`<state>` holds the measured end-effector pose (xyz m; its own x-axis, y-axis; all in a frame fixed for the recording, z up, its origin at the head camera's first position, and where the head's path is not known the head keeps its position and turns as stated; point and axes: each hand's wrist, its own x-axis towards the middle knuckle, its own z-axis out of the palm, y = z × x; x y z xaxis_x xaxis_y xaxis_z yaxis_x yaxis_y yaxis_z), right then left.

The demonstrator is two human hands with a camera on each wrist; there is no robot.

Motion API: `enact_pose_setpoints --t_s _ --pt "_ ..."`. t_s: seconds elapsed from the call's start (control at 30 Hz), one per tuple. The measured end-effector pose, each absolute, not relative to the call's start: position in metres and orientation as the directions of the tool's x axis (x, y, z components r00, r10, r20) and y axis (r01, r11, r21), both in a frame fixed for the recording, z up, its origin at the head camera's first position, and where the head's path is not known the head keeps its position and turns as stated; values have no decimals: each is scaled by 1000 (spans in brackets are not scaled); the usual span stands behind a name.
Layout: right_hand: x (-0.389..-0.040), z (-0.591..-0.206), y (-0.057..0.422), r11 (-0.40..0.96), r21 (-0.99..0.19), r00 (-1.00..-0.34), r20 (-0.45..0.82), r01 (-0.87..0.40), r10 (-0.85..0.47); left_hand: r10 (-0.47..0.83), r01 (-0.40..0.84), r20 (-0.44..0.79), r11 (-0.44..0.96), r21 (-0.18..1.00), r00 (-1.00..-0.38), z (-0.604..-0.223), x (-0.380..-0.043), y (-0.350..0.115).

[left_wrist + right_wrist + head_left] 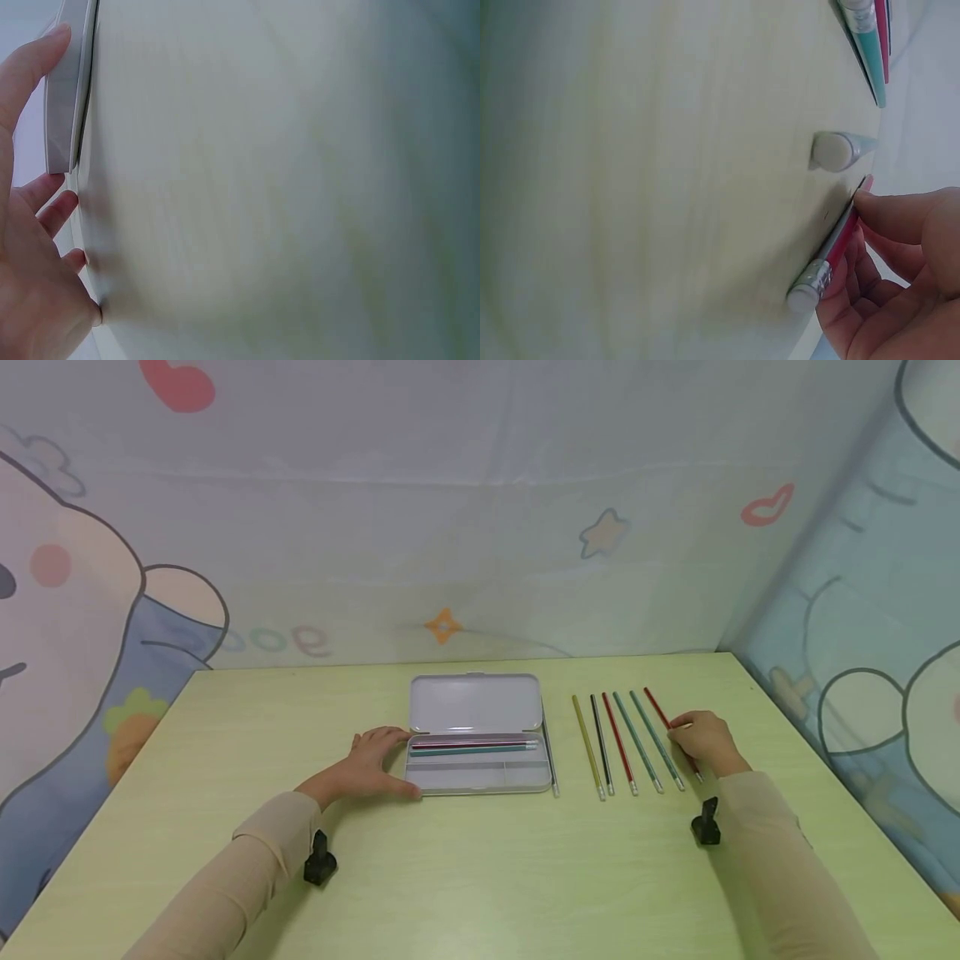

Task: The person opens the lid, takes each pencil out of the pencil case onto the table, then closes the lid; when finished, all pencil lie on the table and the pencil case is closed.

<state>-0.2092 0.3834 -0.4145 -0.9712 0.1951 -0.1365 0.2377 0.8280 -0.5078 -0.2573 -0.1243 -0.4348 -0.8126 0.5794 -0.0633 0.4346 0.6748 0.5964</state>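
My left hand [367, 767] spreads around the left front corner of an open pencil case [457, 776]. In the left wrist view its thumb presses the front wall of the case [64, 105] and its fingertips are at the side. Several pencils [472, 748], teal and red among them, lie in the back compartment. At the right, my right hand [707, 743] pinches a red pencil [656, 704] between thumb and fingers, the outermost of a row. In the right wrist view the white eraser end of the red pencil [804, 297] points toward the camera, close over the table.
Left of the held one lie a yellow pencil [588, 747], a black pencil [602, 743], another red pencil [619, 743] and two teal pencils [637, 742]. A dark pencil [551, 756] lies along the right side of the case. The raised lid [476, 703] is at the back.
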Motion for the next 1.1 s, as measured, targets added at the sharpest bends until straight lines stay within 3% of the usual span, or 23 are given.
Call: enact_pose_setpoints --t_s 0.77,1.1 --pt "-208 -400 384 799 -548 -968 -169 248 184 576 421 -74 673 609 -814 -434 -258 -123" --pt "-212 -381 364 786 -603 -990 -76 140 118 574 415 -76 670 615 -815 -436 -258 -123"
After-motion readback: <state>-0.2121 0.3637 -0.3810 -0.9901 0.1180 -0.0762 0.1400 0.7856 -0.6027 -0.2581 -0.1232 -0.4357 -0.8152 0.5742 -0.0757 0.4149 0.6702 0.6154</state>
